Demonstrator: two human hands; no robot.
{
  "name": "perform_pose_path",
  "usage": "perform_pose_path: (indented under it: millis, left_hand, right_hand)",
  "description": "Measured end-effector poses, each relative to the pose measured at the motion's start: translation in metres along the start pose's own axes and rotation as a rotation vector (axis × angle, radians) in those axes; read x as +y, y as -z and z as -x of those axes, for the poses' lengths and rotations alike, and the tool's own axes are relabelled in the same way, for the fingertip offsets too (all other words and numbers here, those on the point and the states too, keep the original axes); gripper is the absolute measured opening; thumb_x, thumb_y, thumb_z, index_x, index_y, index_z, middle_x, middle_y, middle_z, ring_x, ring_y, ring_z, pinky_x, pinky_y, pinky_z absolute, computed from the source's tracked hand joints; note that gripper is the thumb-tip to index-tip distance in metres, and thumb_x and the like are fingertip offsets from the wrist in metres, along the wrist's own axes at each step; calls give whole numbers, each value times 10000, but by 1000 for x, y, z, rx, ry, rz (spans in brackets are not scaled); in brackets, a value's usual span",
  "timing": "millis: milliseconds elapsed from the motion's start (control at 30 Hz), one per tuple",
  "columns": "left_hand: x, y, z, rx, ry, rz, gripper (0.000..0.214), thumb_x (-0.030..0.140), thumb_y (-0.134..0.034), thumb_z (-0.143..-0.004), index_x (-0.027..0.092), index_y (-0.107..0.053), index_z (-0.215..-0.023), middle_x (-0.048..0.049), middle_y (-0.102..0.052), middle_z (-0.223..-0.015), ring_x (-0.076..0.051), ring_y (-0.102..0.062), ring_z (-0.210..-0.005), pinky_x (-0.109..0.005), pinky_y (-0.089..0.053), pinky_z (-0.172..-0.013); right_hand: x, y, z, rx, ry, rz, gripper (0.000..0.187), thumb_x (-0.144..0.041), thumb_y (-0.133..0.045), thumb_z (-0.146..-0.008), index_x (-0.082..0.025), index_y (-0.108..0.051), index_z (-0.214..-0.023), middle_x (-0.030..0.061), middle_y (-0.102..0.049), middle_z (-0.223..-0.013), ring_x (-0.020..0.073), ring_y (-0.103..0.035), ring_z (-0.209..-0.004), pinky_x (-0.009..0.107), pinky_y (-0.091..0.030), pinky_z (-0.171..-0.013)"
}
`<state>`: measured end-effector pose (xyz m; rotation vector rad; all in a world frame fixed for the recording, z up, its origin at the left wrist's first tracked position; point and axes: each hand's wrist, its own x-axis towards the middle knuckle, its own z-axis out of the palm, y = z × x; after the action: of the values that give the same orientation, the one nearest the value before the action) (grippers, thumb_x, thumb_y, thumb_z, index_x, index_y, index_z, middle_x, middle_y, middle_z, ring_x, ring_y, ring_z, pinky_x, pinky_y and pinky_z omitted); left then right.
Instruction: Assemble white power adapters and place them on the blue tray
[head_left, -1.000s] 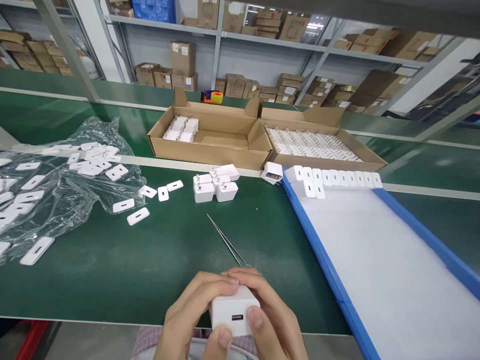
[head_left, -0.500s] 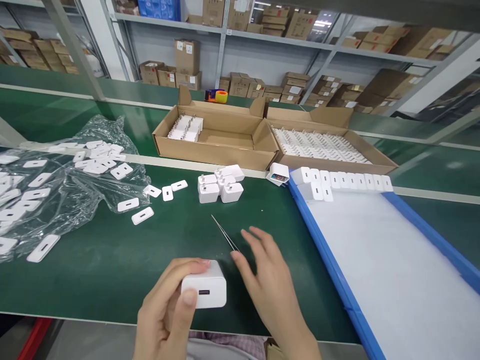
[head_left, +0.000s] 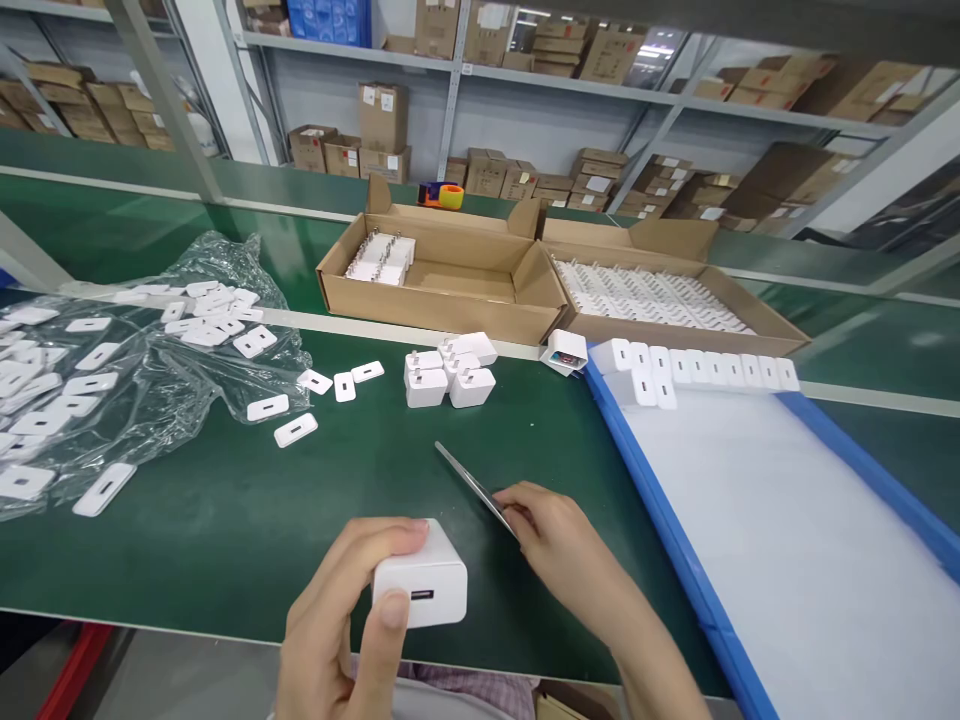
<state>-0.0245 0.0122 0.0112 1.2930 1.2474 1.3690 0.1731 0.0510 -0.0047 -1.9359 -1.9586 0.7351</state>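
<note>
My left hand (head_left: 341, 625) is closed round a white charger cube (head_left: 421, 585), its USB port facing me, just above the green table's near edge. To its right, my right hand (head_left: 562, 560) pinches the near end of metal tweezers (head_left: 474, 487), whose tip points away over the green mat. A cluster of white charger bodies (head_left: 448, 372) with prongs up sits further back in the middle. Loose white face plates (head_left: 296, 430) lie to the left.
A clear plastic bag (head_left: 112, 370) full of face plates covers the left. Two open cardboard boxes (head_left: 450, 300) with chargers stand behind. A blue-edged white tray (head_left: 750, 540) at the right carries a row of finished chargers (head_left: 705, 368). Shelves of cartons fill the background.
Both hands first held the charger together. The right hand let go, moved right and closed on the tweezers, lifting their near end. The left hand kept the charger.
</note>
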Motion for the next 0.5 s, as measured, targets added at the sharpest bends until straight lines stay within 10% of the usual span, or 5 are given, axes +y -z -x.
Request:
perform_pose_path:
  millis: [167, 267, 367, 500]
  left_hand:
    - [3, -2, 0, -16, 19, 3, 195, 440, -519, -979, 355, -692, -951, 43, -689, -1040, -155, -604, -1031, -171, -479, -767]
    - [3, -5, 1, -37, 18, -4, 198, 443, -510, -983, 359, -688, -960, 49, -689, -1042, -144, -607, -1028, -160, -479, -766]
    - [2, -6, 3, -62, -19, -28, 198, 430, -500, -990, 350, -679, -964, 45, -692, -1043, -144, -615, -1026, -167, -478, -783]
    - [-1, -4, 4, -96, -85, -62, 184, 397, -492, -998, 343, -668, -999, 41, -689, -1058, -144, -620, -1026, -181, -469, -803]
  right_hand:
    - [-1, -3, 26, -14, -60, -849, 178, -360, -497, -952, -201, -573, -973, 36, -683, -787, 159, -627, -649, 282, -517, -635]
    - [-16, -19, 41, 105, -126, -1376, 101, -252, -615, -829, -226, -568, -915, -34, -574, -670, 112, -488, -554, 267, -499, -653]
    - [-29, -19, 50, 73, -111, -1572, 89, -191, -623, -728, -208, -619, -814, -29, -464, -657, 113, -407, -569, 266, -502, -661]
    - [-39, 6, 62, -84, 30, -1433, 282, -438, -579, -928, -224, -682, -775, 23, -516, -702, 165, -522, -670, 345, -531, -795]
